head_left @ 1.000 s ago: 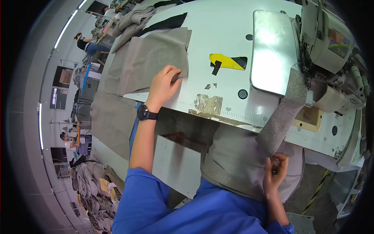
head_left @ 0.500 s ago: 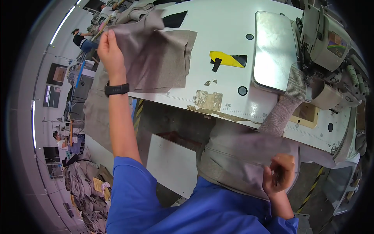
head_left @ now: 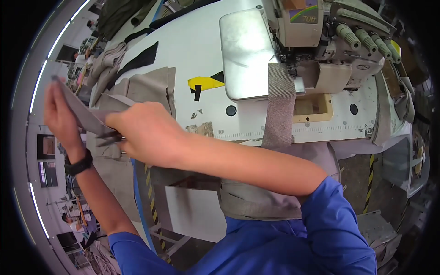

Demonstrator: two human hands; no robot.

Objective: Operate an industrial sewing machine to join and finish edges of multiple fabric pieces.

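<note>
My left hand (head_left: 60,117), with a dark band at the wrist, grips a grey-brown fabric piece (head_left: 82,112) held up at the far left. My right hand (head_left: 149,133) reaches across to the left, its fingers closed at the same piece's edge. Dark pointed shapes show under its fingertips, too blurred to name. Just beyond the hands, more cut fabric pieces (head_left: 153,89) lie on the white table (head_left: 192,52). A herringbone fabric strip (head_left: 279,103) hangs from the sewing machine (head_left: 316,50) over the table's front edge. Folded grey fabric (head_left: 261,201) rests on my lap.
A shiny metal plate (head_left: 245,50) sits left of the machine. Yellow and black tape (head_left: 206,83) sticks to the table. Black fabric (head_left: 140,59) and folded grey cloth (head_left: 107,64) lie at the far left. A clear plastic bin (head_left: 403,167) stands at right. People work in the background.
My right hand has moved from over my lap across to the fabric at the left. My left hand has come lower and further left with its fabric piece. The view has turned rightward.
</note>
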